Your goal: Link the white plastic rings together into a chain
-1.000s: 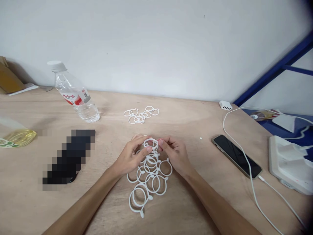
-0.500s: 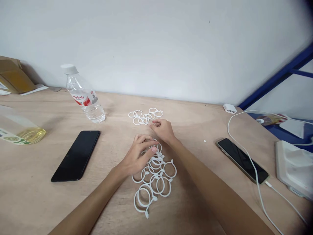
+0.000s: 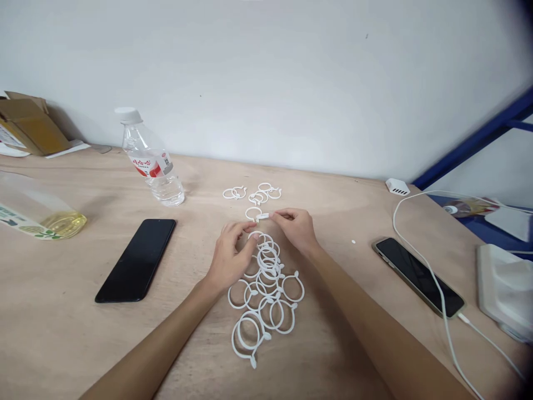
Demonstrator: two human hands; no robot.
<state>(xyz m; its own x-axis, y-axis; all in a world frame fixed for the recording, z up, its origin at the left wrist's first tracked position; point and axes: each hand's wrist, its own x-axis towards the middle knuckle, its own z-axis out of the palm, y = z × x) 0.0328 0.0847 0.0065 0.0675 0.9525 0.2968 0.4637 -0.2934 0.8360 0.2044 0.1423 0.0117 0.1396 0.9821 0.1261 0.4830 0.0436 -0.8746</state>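
Observation:
My right hand [image 3: 296,226] pinches a white curtain ring [image 3: 264,216], seen almost edge-on, between thumb and fingertips. Just left of it, another curtain ring [image 3: 253,209] is close by or touching; I cannot tell which. My left hand [image 3: 233,249] is half curled with thumb and fingers apart, over the top left edge of a pile of overlapping white curtain rings [image 3: 270,303]. Nothing shows in its grasp. Each ring has a small tab. Farther back lies a smaller group of the same rings [image 3: 259,197].
A black phone [image 3: 136,261] and a clear water bottle [image 3: 153,166] are on the left, with an oil bottle [image 3: 62,225] beyond. At right, a white cable [image 3: 433,283] crosses another phone [image 3: 420,272] near a white power strip [image 3: 499,289]. A cardboard box [image 3: 35,125] sits back left.
My right hand has drawn back from the far group toward the right with a ring in its fingers. My left hand has shifted slightly left. The view has turned a little left.

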